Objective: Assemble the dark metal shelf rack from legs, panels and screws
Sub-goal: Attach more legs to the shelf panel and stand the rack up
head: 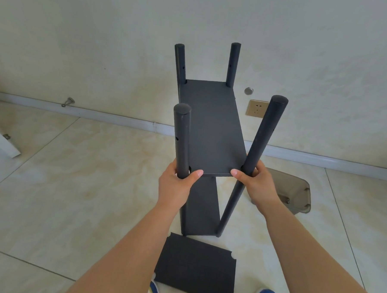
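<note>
Left hand (176, 185) grips near-left leg (182, 141) of shelf rack (211, 125); right hand (256, 183) grips near-right leg (258, 145). Loose panel (196, 272) lies on floor (74, 185) below.

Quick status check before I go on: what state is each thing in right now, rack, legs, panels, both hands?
Shelf rack: partly assembled, four legs up, standing on the floor.
Upper panel: fitted between the legs.
Lower panel: fitted near the floor.
Loose panel: flat on the floor, not yet fitted.
Near right leg: tilted, leaning outward.
Near left leg: upright.
Left hand: grips the near left leg.
Right hand: grips the near right leg.
</note>
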